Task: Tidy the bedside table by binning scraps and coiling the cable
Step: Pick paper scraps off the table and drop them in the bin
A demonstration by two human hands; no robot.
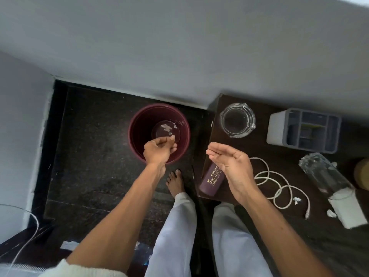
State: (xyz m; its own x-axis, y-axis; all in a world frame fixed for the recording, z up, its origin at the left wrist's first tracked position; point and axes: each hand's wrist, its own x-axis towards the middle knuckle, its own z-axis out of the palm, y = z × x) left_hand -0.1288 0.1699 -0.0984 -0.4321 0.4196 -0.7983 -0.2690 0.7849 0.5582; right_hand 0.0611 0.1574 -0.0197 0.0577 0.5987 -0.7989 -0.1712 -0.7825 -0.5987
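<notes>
Over the maroon bin point(137, 124) on the dark floor I see the left hand point(159, 148), wrist bent down, fingers curled inward above the bin's mouth. Whether that grip pinches anything I cannot tell, since the curled fingers hide the palm. The right hand point(229, 166) hangs above the left edge of the desk point(259, 148), palm turned up and to the left, its grip spread flat with the fingers straight and side by side, holding nothing.

White scraps point(165, 126) lie at the bottom of the bin. The white cable point(279, 182) lies in loose loops on the desk just right of the right hand, uncoiled, one plug end near the front edge. A small white scrap point(330, 212) sits beside a white tissue point(347, 208).

The right hand covers part of a purple case point(212, 180). A yellowish object point(362, 173) is cut off at the right border.

Behind stand a glass ashtray point(237, 119) and a grey organiser point(303, 129); a clear plastic bottle point(325, 174) lies on its side. A bare foot point(175, 180) stands between bin and desk.
</notes>
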